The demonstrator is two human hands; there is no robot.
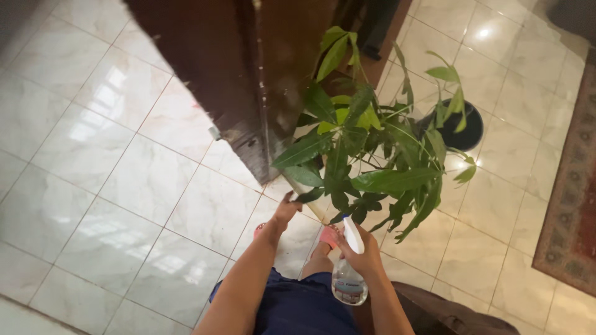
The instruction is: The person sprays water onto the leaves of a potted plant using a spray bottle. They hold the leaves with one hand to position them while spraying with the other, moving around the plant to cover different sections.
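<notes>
A tall green leafy plant [372,149] grows from a dark round pot [467,127] on the tiled floor. My left hand [285,211] reaches out and its fingertips touch a low leaf [309,196] at the plant's near side. My right hand [362,253] grips a clear plastic spray bottle [347,282] with a white nozzle [352,232] pointing up toward the leaves. Below my arms I see my dark blue shorts and my feet in pink slippers.
A dark wooden cabinet [236,80] stands just left of the plant. A patterned red rug [571,211] lies at the right edge. A dark brown object [447,313] sits at the bottom right. Glossy white marble tiles [112,186] cover the floor.
</notes>
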